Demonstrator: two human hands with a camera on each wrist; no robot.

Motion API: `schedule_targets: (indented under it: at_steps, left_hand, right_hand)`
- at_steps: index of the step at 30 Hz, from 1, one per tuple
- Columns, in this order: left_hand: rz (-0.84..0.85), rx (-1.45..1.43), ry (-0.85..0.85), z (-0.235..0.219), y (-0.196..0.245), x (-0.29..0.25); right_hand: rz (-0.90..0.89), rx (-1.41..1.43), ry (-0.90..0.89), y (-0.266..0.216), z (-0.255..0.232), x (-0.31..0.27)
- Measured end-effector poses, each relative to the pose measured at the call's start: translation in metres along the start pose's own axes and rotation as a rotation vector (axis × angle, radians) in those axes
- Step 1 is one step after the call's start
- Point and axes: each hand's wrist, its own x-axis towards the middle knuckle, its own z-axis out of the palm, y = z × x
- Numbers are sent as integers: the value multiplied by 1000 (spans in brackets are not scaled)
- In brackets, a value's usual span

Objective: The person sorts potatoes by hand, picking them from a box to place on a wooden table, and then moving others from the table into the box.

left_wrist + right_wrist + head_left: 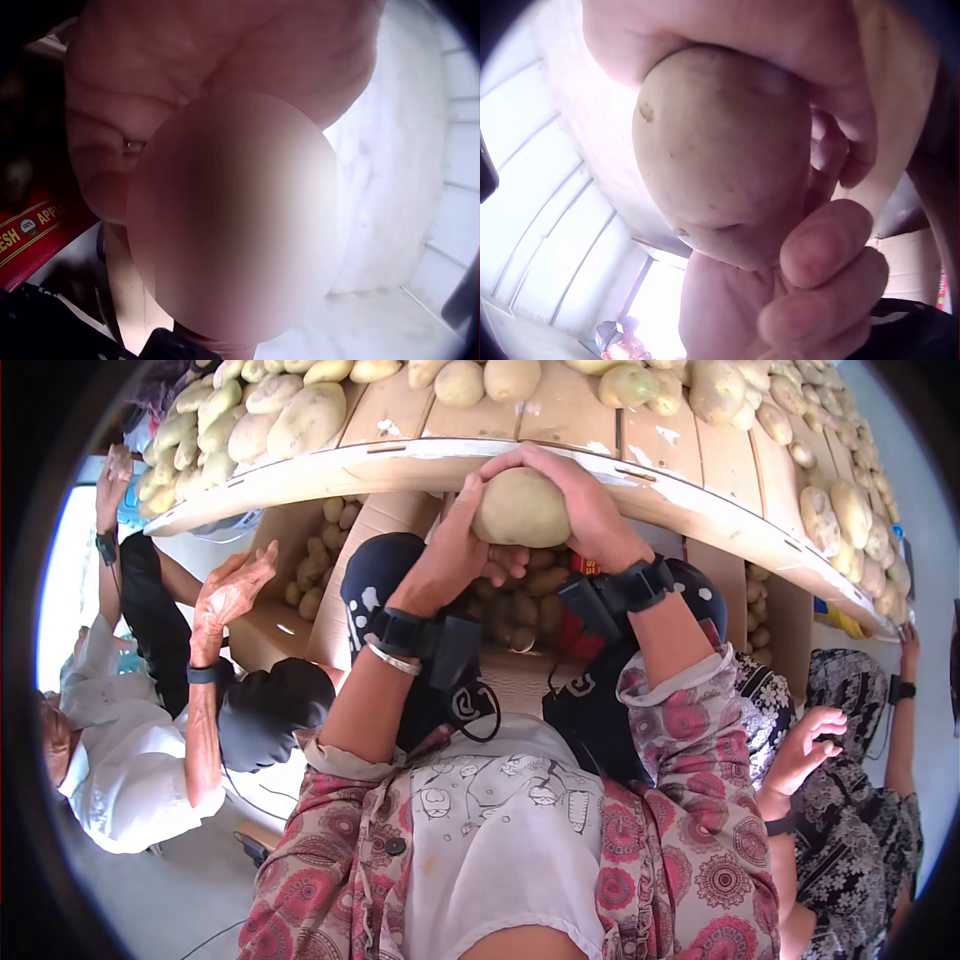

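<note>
A large pale potato (522, 508) is held between both hands, just in front of the board's near edge. My left hand (452, 558) grips it from the left, with its thumb up along the side and its fingers curled underneath. From the right and over the top, my right hand (590, 510) wraps round it. The right wrist view shows the potato (720, 157) with small marks on its skin, and the curled fingers (829, 247) of the left hand close below it. A round blur covers the middle of the left wrist view.
A slatted wooden board (570, 425) with a white edge carries many potatoes (305, 418) ahead. Cardboard boxes (268, 575) with potatoes stand beneath it. People sit on either side, one's hand (235, 588) at the left and another's hand (803, 748) at the right.
</note>
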Motion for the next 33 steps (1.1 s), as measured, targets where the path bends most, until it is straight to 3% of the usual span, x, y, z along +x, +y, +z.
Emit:
schedule_targets:
  at_steps: [4, 7, 8, 10, 16, 20, 22, 24, 25, 26, 27, 29, 33]
  left_hand:
    - [-58, -154, -155, -7, 2, 2]
    - [-7, -212, -153, -2, 6, -3]
    - [-8, -215, -160, -2, 4, -4]
    - [-115, -278, -139, -2, 6, -3]
    - [-68, -235, -265, -9, 3, 1]
    - [26, -227, -292, -5, 8, -4]
    - [61, -211, -313, -4, 6, -5]
    - [37, -60, -222, -4, 4, -4]
    - [-54, -36, -198, -5, 2, -4]
    - [-54, -39, -193, -8, -3, -3]
    - [-100, 172, -127, -10, -10, -1]
    - [-176, 488, -33, -9, -18, 1]
    - [-183, 679, -122, -9, -36, 6]
  right_hand:
    - [18, -164, -19, 3, 4, -4]
    - [-290, -304, -29, 17, 1, 2]
    - [-243, -353, -109, 13, -1, -3]
    - [-385, -425, -75, 17, -6, 1]
    - [-237, -250, -65, 16, -8, 0]
    - [-194, -306, -97, 8, -6, -3]
    - [-287, -459, -164, 6, -15, 2]
    - [-256, -261, 21, -11, -10, -3]
    - [-253, -260, 17, -18, -21, -3]
    - [-279, 19, -97, -28, -42, -1]
    - [-301, 300, -207, -37, -60, -3]
    - [-362, 543, -317, -61, -80, -14]
    - [-377, 559, -249, -63, -88, -19]
